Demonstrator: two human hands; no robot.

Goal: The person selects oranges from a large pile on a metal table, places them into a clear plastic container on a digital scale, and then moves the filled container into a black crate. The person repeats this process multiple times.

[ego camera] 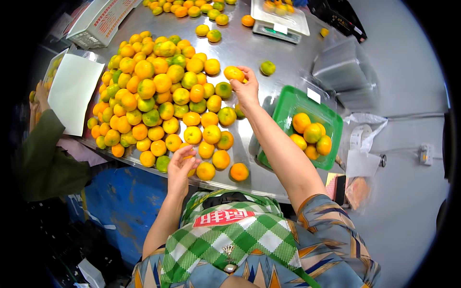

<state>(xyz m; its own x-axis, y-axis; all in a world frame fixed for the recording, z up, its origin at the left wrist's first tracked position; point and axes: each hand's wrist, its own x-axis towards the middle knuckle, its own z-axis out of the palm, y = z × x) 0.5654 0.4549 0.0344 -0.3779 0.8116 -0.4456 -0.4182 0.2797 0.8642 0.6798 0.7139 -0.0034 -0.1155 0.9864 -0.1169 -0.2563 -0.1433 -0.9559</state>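
Note:
My right hand (247,88) grips a yellow-orange mandarin (234,73) between thumb and fingers, just off the right side of a large mandarin heap (151,86). A bit of yellow also shows behind the fingers; I cannot tell whether it is a second fruit. My left hand (179,167) is at the heap's near edge, fingers apart and slightly curled. Mandarins lie partly hidden behind its fingers, and whether it touches them is unclear. Right of my right forearm, a green basket (277,108) contains a clear plastic box with several orange mandarins (311,135).
A scale (277,32) bearing fruit stands at the back, near a lone green mandarin (267,68). Stacked clear plastic boxes (342,64) are at right. A white crate (101,21) stands back left. White paper (74,93) lies beside another person's sleeve (54,154). The steel table's edge (248,189) runs before me.

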